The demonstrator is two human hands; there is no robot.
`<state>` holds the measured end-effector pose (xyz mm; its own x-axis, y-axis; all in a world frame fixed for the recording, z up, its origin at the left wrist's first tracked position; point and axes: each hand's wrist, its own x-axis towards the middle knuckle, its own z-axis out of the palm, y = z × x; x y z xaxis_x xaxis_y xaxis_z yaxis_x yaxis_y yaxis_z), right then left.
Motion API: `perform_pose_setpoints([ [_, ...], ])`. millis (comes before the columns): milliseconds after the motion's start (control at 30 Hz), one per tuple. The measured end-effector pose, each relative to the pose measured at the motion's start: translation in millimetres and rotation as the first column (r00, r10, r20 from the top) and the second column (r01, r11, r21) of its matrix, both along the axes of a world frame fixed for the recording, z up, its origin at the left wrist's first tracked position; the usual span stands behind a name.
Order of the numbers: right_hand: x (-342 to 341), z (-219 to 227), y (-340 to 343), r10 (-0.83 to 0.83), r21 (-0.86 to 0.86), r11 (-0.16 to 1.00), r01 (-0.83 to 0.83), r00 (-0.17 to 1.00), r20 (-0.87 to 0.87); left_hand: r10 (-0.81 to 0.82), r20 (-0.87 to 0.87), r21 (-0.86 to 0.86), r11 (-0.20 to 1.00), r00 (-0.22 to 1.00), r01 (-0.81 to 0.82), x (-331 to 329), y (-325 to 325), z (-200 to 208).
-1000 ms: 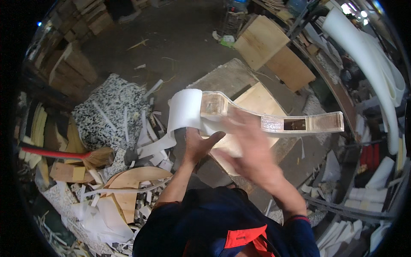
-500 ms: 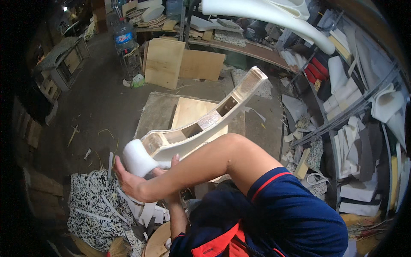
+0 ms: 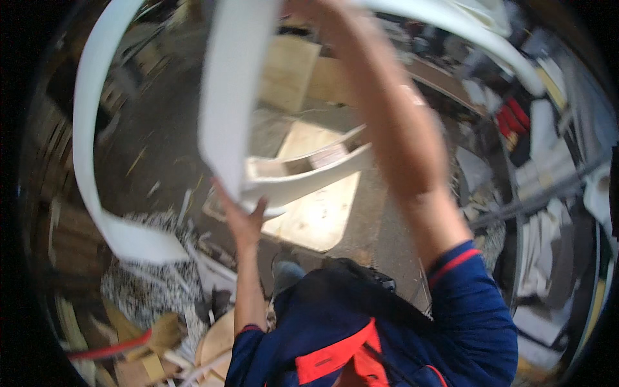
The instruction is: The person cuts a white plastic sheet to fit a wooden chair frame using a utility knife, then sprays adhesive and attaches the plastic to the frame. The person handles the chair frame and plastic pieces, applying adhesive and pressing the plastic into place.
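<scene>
A long, wide white foam strip (image 3: 235,84) rises from the end of a curved wooden frame (image 3: 309,184) and passes out at the top. Another length of white foam loops down the left side, its end over the speckled foam. My left hand (image 3: 242,219) grips the strip's lower end against the frame's near left end, thumb and fingers on either side. High at the top edge, my right hand (image 3: 309,9) is beside the strip, blurred and partly cut off, so its fingers do not show clearly. The frame has open compartments and a pale covering along its side.
A plywood board (image 3: 316,226) lies on the floor under the frame. Black-and-white speckled foam (image 3: 138,284) and scraps lie at the left. Metal shelving (image 3: 541,187) full of foam pieces stands at the right. Another plywood panel (image 3: 287,71) leans upright at the back.
My right arm has swung from low left up to the top. The white foam, rolled at the frame's end before, now stretches upward and loops at the left. The frame has tilted flatter.
</scene>
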<state>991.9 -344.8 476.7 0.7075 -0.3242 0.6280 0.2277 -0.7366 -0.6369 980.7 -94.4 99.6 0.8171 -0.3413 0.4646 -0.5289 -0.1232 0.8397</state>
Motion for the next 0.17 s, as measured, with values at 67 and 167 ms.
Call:
perform_pose_setpoints([
  [67,-17,29,-40,0.076,-0.004,0.997,-0.076,0.996,0.05,-0.053,-0.047,-0.02,0.998,0.997,0.052,-4,-6,12],
  [167,-52,74,-30,-0.129,0.455,0.887,0.073,0.987,0.093,-0.193,-0.051,-0.126,0.975,0.98,0.185,-13,-14,21],
])
